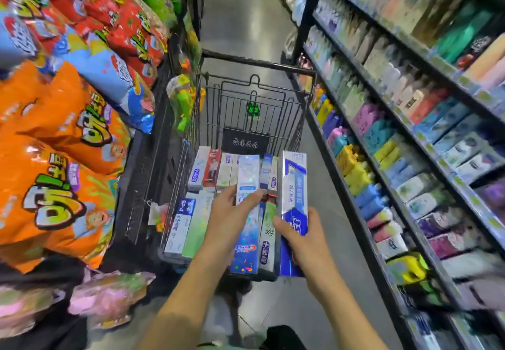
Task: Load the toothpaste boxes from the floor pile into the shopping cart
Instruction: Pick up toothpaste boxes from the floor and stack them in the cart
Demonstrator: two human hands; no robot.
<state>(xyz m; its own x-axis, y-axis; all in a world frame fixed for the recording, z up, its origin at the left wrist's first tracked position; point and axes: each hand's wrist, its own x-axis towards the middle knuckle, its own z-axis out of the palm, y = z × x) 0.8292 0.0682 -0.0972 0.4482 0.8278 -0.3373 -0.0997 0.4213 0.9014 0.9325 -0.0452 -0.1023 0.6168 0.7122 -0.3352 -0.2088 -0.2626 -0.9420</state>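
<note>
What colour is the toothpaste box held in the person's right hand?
Blue and silvery white: the toothpaste box in the right hand, head view.

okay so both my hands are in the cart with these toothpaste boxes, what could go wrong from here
1. Your right hand grips the blue-and-white box only at its lower end, standing on edge at the cart's right side; it may tip when released.
2. Your left hand lies over the holographic box, so shifting it could disturb the neat rows.
</note>
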